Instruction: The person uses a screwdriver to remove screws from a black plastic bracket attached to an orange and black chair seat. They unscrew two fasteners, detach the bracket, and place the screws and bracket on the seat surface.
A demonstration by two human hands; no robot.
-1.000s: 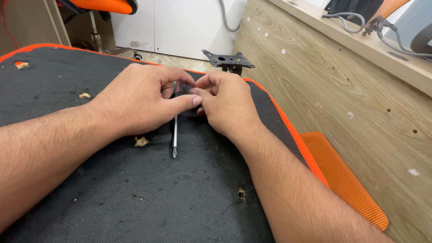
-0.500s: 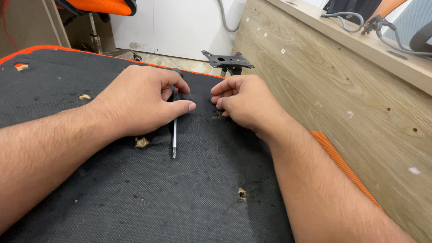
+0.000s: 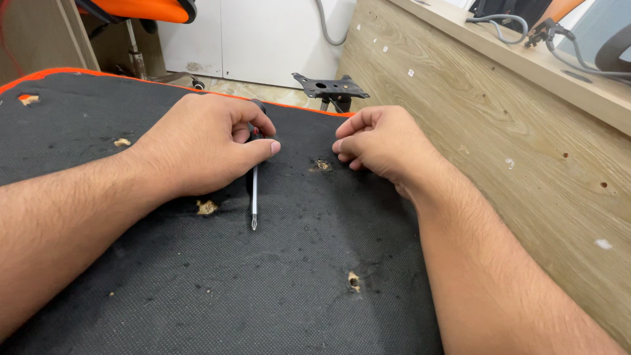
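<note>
Left hand (image 3: 204, 141) grips a screwdriver (image 3: 254, 190) on the black fabric (image 3: 276, 289); right hand (image 3: 381, 141), loosely curled, seemingly empty, rests beside a hole (image 3: 321, 164).

Black mesh-fabric seat pad (image 3: 217, 296) with orange edging fills the near and left of the scene, surface pocked with torn holes showing tan padding: far left (image 3: 28, 99), left (image 3: 122, 142), centre-left (image 3: 206, 208), centre (image 3: 321, 164), near centre (image 3: 354, 281). A screwdriver (image 3: 254, 194) lies on it, tip toward the near side. Both hands rest on the fabric.
</note>
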